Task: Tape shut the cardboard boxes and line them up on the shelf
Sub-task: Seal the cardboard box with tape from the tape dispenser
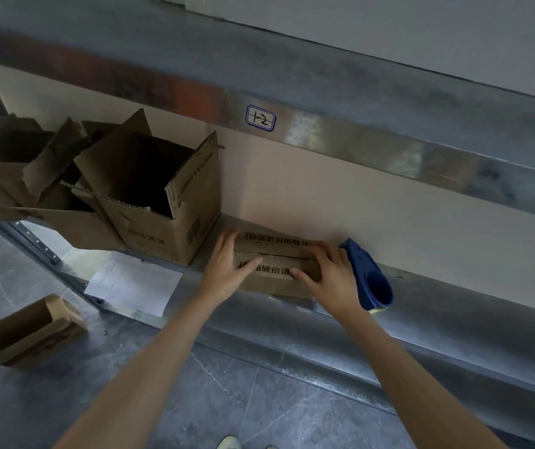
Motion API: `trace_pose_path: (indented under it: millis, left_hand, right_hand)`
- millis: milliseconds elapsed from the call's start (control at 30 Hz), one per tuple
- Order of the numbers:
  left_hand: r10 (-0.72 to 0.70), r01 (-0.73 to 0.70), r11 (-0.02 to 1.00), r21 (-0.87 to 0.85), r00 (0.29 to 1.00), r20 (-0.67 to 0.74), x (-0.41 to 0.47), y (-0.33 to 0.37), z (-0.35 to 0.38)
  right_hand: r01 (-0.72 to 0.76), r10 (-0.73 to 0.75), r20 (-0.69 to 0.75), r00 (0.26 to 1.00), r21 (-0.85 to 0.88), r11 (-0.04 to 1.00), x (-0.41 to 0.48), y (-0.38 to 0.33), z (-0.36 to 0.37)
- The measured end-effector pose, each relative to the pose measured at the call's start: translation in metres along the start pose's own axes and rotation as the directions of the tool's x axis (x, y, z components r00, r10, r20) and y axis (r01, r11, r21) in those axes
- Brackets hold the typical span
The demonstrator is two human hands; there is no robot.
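Note:
A small cardboard box (275,254) with black printed characters sits on the metal shelf (454,306), its top flaps folded closed. My left hand (227,267) lies flat with straight fingers on the box's left end. My right hand (327,270) presses flat on its right end. A blue tape dispenser (369,277) stands on the shelf just right of my right hand, untouched. Left of the small box stands a larger open cardboard box (162,196) with its flaps up.
More open, torn cardboard boxes (26,166) crowd the shelf's left part. A sheet of paper (133,283) lies near the shelf's front edge. Another open box (29,332) sits on the grey floor at left. An upper shelf beam (356,137) carries a label "1-2".

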State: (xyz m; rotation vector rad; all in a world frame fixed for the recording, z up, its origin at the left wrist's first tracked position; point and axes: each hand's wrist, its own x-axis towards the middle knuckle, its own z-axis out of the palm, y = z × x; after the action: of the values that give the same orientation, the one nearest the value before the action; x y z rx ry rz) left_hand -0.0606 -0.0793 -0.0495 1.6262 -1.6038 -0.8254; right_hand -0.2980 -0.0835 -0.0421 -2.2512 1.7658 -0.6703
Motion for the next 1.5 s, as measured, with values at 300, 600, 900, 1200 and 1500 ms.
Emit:
trace_pose_path:
  millis: [300,600,900,1200,1500]
  left_hand:
    - [0.131,-0.106,0.983,0.152,0.978,-0.163,0.013,-0.005,0.025]
    - [0.2,-0.169,0.975,0.143,0.95,-0.241,0.017,-0.009,0.03]
    - [0.237,-0.228,0.958,0.173,0.971,-0.031,0.019,-0.024,0.023]
    - [0.099,-0.096,0.995,0.025,0.984,-0.147,0.019,-0.012,0.028]
    - [0.104,-0.102,0.995,0.021,0.98,-0.17,0.02,-0.013,0.03]
  right_hand:
    - [-0.037,0.025,0.078,0.997,0.147,0.988,0.019,0.005,0.032]
    - [-0.001,0.016,-0.071,0.997,0.197,0.98,0.024,0.009,0.044]
    - [-0.042,0.023,0.102,0.995,0.187,0.982,0.019,0.015,0.041]
    - [-0.157,0.144,0.065,0.987,0.318,0.935,0.021,0.005,0.037]
    - [-0.166,0.142,0.102,0.985,0.29,0.942,0.022,0.004,0.034]
